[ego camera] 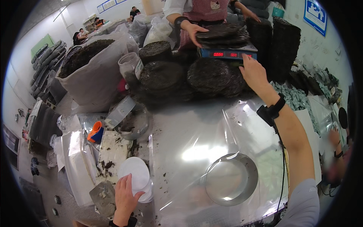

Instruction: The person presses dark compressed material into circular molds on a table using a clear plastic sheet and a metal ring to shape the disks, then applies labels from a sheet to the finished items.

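Observation:
My left hand [125, 194] lies over a stack of thin white round sheets [135, 170], thumb apart from the fingers, with its fingertips at the top sheet. My right hand [254, 72] reaches far forward, its fingers apart at the right end of the lit display of a blue digital scale [205, 53]. Just left of that hand lies a round cake of what looks like dried seaweed [208, 75]. A shallow metal ring [251, 181] stands on the clear plastic sheet [178, 136] covering the table before me.
Across the table a person in a checked apron [188, 34] holds a blurred stack of dark sheets [221, 35] over the scale. A large sack [90, 88], a clear plastic jar [130, 66] and an orange and blue tape dispenser [95, 132] are at left. Crumpled silvery wrappers [295, 98] lie right.

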`<state>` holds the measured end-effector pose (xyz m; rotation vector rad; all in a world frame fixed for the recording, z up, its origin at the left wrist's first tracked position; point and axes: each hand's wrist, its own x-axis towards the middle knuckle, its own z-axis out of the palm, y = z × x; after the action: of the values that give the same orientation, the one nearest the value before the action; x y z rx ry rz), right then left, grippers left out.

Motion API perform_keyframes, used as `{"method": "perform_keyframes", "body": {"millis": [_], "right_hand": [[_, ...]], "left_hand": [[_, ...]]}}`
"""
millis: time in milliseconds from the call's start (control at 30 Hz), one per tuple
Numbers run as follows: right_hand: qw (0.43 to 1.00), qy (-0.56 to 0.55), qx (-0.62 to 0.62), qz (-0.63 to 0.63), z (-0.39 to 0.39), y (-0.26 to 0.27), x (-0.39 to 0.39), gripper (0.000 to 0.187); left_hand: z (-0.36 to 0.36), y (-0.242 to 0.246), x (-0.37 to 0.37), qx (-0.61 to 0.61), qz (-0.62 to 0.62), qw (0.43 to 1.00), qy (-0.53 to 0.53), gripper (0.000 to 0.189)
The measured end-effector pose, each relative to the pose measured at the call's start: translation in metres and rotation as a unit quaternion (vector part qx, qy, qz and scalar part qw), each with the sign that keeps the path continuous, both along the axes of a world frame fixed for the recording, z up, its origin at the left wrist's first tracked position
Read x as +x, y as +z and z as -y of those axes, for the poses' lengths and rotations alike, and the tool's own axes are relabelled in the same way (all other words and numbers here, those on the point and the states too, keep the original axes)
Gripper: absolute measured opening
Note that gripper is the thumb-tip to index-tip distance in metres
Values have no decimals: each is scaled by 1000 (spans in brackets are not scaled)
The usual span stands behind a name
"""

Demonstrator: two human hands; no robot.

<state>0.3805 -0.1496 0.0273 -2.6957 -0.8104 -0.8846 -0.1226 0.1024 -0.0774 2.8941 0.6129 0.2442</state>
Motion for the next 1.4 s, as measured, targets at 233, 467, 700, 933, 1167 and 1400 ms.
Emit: {"method": "perform_keyframes", "body": {"millis": [233, 467, 700, 933, 1167, 1400], "right_hand": [[959, 269, 54, 71, -27, -11, 9, 89], [968, 167, -188, 5, -65, -126, 17, 100], [975, 199, -83, 56, -60, -100, 18, 77], [967, 243, -14, 76, 35, -17, -69, 84], [992, 81, -98, 20, 287, -56, -183, 88], [963, 43, -125, -233, 407, -136, -228, 79]], "left_hand": [[-7, -32, 8, -37, -50, 998, 20, 60], [2, -19, 16, -31, -48, 998, 30, 48], [-5, -39, 4, 48, 27, 998, -32, 31], [-1, -71, -1, 95, 54, 994, 29, 10], [-6, -56, -7, 82, 84, 984, 132, 20], [-25, -57, -4, 67, 32, 993, 90, 31]]}}
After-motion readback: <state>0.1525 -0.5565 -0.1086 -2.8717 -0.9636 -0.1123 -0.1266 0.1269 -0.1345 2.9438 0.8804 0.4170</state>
